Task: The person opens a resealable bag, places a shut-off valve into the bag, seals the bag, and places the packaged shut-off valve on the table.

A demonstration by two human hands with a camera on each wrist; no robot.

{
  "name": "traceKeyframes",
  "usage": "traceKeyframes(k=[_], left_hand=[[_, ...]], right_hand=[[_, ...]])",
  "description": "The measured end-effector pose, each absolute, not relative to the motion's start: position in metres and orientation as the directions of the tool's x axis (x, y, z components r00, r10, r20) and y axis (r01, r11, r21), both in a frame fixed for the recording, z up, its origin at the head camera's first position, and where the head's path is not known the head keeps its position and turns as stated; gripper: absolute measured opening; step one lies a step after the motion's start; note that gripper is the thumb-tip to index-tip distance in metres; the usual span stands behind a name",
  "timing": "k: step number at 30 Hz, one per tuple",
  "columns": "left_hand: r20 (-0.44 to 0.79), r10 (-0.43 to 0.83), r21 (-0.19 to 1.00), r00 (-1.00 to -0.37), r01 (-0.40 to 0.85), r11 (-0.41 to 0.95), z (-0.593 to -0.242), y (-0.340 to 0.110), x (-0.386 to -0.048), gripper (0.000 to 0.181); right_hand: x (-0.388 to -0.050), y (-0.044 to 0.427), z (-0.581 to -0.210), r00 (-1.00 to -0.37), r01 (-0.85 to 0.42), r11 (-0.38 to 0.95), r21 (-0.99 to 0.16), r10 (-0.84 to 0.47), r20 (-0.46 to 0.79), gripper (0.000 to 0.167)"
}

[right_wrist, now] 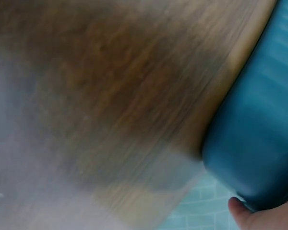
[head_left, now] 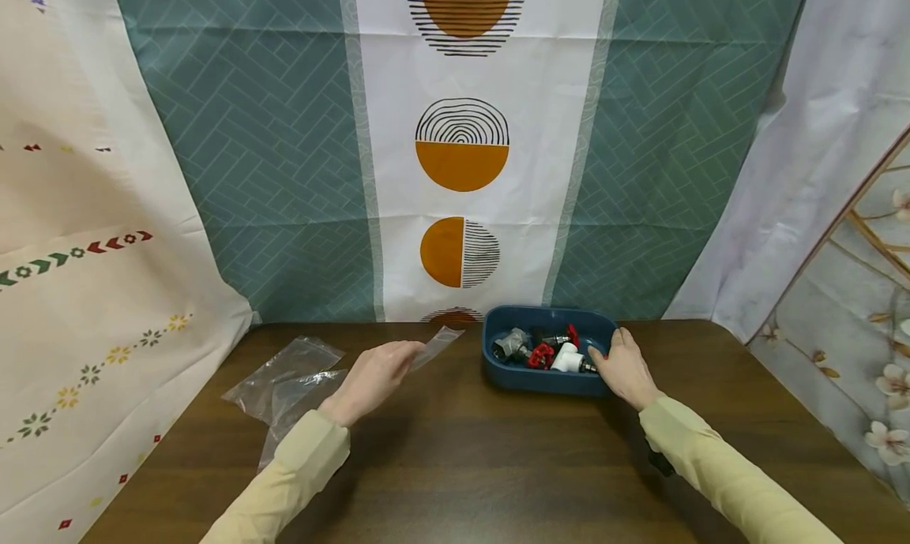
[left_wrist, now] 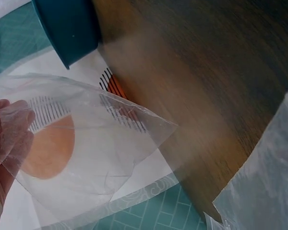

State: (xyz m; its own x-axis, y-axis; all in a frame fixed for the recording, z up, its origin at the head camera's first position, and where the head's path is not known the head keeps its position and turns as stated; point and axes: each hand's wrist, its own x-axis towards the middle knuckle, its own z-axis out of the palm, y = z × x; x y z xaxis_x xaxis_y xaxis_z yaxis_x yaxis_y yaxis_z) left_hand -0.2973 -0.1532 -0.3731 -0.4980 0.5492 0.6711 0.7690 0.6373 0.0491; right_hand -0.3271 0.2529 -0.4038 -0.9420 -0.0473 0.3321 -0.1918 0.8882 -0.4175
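Left hand (head_left: pixel 375 377) pinched clear plastic bag (head_left: pixel 437 347); right hand (head_left: pixel 629 370) gripped blue bin (head_left: pixel 543 381); careless tug might've spilled red-handled valves (head_left: pixel 542 356).

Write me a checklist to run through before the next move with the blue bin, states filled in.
1. Left hand has a clear bag: ok, it pinches one.
2. Held bag empty: ok, nothing shows inside.
3. Held bag's mouth open: cannot tell.
4. Right hand free: not ok, it holds the right end of the blue bin.
5. White fitting inside the bin: ok, beside a red handle.
6. Loose bags apart from the bin: ok, they lie well left.
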Motion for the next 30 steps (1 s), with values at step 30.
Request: traceKeyframes(k=[30], left_hand=[[0.776, 0.445, 0.201, -0.446, 0.845, 0.496, -0.348, -0.141, -0.295, 0.026]], right_hand=[[-0.341, 0.209, -0.406, -0.962, -0.184, 0.880, -0.438, -0.070, 0.265, 0.073]])
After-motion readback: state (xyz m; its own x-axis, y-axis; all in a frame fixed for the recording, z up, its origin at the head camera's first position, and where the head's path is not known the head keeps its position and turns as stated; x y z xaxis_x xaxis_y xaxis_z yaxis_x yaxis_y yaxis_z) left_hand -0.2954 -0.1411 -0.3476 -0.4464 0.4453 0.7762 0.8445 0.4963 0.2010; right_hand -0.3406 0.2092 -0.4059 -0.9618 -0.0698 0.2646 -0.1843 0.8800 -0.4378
